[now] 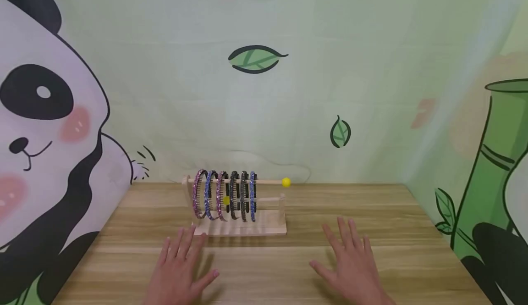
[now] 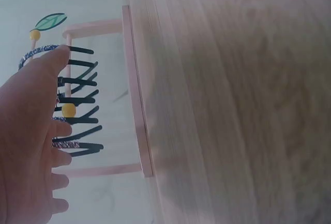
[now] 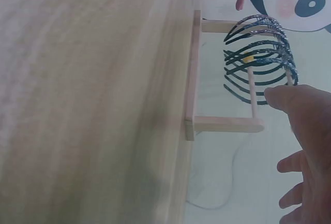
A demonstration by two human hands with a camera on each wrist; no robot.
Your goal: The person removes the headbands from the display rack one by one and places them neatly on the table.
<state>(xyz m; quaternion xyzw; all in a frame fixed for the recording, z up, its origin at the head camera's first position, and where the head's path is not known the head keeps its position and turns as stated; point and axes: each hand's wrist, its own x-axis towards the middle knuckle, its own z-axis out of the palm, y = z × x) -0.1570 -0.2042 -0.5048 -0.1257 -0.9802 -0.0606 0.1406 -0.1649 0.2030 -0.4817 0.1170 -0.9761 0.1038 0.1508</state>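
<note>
On the wooden table stands a light wooden rack (image 1: 268, 228) with two horizontal rods, one higher than the other. Several sparkly toothed headbands hang side by side on its upper rod: pink (image 1: 196, 195), blue (image 1: 253, 199) and dark ones (image 1: 233, 197). My left hand (image 1: 175, 270), palm down with fingers spread, is in front of the rack's left end and holds nothing. To the right of the rack and nearer to me, my right hand (image 1: 354, 268) is likewise spread and holds nothing. In the right wrist view, the thumb overlaps the lowest headbands (image 3: 248, 97).
A yellow ball (image 1: 286, 182) caps the upper rod's right end; another yellow ball (image 1: 226, 200) shows among the headbands on the lower rod. Behind the wooden table (image 1: 264, 268) hangs a pale green cloth (image 1: 173, 89) printed with a panda, leaves and bamboo.
</note>
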